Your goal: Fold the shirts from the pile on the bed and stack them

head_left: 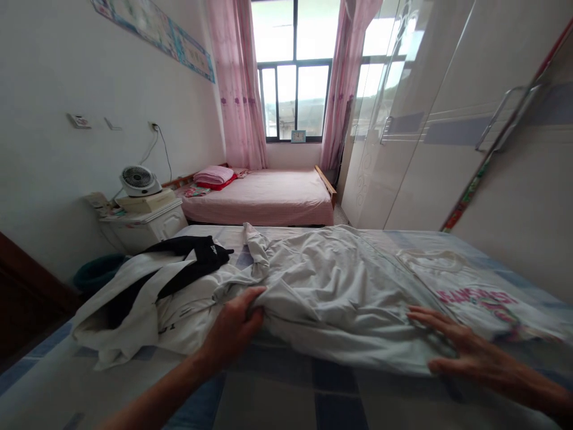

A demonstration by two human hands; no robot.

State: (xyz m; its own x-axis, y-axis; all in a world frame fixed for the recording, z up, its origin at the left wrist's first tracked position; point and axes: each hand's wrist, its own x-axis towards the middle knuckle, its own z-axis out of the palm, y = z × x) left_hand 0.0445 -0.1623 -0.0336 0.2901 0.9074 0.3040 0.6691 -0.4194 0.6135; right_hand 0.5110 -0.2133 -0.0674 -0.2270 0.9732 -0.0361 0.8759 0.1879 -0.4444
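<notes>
A wrinkled light grey garment [331,280] lies spread across the bed in front of me, with a sleeve crumpled towards its left end. My left hand [237,322] is closed on the garment's near left edge, thumb and fingers pinching the cloth. At the right end, my right hand [461,346] rests against the cloth with fingers stretched out and thumb apart; it is slightly blurred. Left of the garment is a heap of white and black clothing [174,280]. On the right, a white T-shirt [474,292] with pink lettering lies flat.
The bed under the clothes has a blue and white checked sheet [331,388]. Beyond stands a second bed with a pink sheet [277,191]. To the left are a nightstand [165,221] holding a small fan [138,179] and a dark green bin [96,272]. A glossy wardrobe [430,167] lines the right.
</notes>
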